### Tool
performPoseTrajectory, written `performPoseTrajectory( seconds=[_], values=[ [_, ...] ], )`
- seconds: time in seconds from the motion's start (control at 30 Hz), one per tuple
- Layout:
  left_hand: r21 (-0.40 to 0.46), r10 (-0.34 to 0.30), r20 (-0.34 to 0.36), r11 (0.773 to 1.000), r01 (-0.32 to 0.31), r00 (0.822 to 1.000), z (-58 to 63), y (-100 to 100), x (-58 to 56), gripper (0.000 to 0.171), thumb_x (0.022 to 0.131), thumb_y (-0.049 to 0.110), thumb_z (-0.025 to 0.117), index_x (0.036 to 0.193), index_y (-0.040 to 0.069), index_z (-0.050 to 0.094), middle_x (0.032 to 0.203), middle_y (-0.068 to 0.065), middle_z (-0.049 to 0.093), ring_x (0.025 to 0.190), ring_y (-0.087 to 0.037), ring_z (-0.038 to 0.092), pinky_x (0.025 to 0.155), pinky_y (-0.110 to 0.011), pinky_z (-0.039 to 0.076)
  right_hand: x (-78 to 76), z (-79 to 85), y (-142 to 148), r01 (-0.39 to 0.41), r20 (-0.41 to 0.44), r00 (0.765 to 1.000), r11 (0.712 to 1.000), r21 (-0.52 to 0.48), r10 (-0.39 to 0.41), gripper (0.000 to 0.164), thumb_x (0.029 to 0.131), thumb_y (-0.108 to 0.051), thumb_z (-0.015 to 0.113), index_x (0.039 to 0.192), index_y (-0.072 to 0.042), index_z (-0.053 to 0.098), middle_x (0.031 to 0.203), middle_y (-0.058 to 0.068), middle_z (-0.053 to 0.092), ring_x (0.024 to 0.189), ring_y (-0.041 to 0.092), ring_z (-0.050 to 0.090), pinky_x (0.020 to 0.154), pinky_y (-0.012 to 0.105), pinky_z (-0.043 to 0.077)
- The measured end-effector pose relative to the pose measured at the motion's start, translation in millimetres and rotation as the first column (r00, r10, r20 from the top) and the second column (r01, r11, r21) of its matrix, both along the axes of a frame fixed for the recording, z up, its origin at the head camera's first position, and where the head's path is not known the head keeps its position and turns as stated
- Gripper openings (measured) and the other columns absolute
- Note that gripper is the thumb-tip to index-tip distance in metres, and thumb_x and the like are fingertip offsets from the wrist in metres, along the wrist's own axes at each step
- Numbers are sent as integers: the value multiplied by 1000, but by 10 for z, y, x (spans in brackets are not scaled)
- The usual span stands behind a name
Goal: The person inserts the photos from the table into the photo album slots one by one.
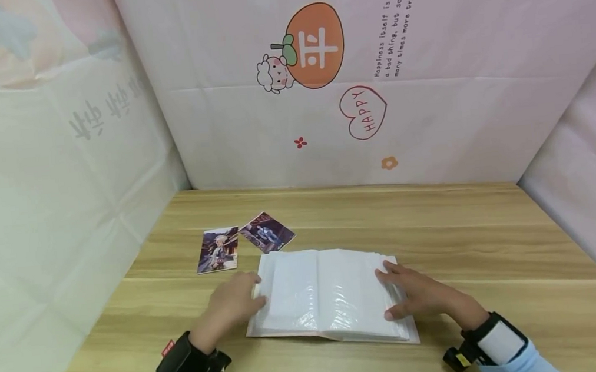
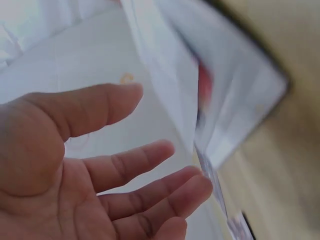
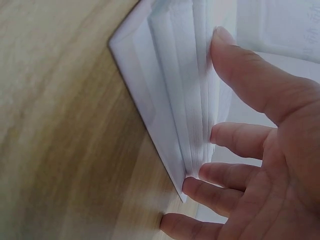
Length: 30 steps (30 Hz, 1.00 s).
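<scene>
While the open album lies between the loosely spread left hand and right hand, long axis running left-to-right, the right touches its pages, the left perhaps its edge.

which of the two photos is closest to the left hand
The leftmost photo, lying nearly straight, just beyond the left hand. The other photo is turned diagonally and lies farther off, near the far edge of the open album.

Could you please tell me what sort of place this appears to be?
Probably a screened-off tabletop workspace: a wood-grain table, pale printed sheets hanging on three sides, and an open album lying on the table.
</scene>
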<state>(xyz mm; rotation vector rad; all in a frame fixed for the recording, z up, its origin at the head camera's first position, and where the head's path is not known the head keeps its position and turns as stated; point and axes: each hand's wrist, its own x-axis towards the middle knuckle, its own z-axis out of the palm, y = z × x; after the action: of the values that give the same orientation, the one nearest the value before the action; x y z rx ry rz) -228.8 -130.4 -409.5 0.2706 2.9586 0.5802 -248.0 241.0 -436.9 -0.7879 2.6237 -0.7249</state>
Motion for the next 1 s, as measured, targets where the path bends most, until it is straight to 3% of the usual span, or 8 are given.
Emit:
performPoseTrajectory(
  seconds=[0.2,0.37,0.47,0.63,0.7,1.0],
  values=[
    [49,84,-41,995,-82,996,24,-298,-335,45,81,18,67,118,-5,58,118,-24,56,103,-39,53,83,-50,44,-4,6,7,-5,-13,1000,1000,4,5,90,75,-45,72,137,9,36,143,35,18,129,52,15,98,63,21],
    [33,127,-84,992,-125,988,18,-499,-518,35,76,14,67,101,-9,63,98,-23,61,85,-34,56,75,-47,46,0,1,6,0,-11,1000,1000,1,0,90,75,-45,72,137,9,36,144,34,18,129,53,14,98,63,20],
    [32,155,-86,988,-153,984,4,-568,-582,26,74,14,67,88,-7,62,82,-17,60,69,-28,53,62,-42,46,5,0,8,7,-5,1000,1000,1,-7,90,74,-46,73,137,8,36,144,33,18,129,52,14,98,63,20],
    [67,237,13,969,-238,971,-31,-666,-666,16,77,12,65,77,-1,57,69,-11,54,57,-23,50,50,-34,43,11,2,11,4,-18,1000,1000,-1,-4,91,74,-46,73,137,9,37,143,34,18,129,53,15,98,63,20],
    [66,266,43,961,-268,963,-44,-705,-694,16,77,13,64,75,-1,57,69,-11,54,57,-23,50,50,-34,42,16,3,10,4,-18,1000,1000,-3,-4,91,74,-46,72,137,9,36,143,35,18,128,53,16,98,63,20],
    [27,309,-2,951,-309,951,-139,-815,-790,23,72,15,68,73,-6,59,74,-16,58,66,-28,52,62,-41,46,53,32,-16,13,-5,1000,1000,-7,-14,90,74,-44,73,137,8,36,143,35,17,128,53,16,98,63,20]
  ],
)
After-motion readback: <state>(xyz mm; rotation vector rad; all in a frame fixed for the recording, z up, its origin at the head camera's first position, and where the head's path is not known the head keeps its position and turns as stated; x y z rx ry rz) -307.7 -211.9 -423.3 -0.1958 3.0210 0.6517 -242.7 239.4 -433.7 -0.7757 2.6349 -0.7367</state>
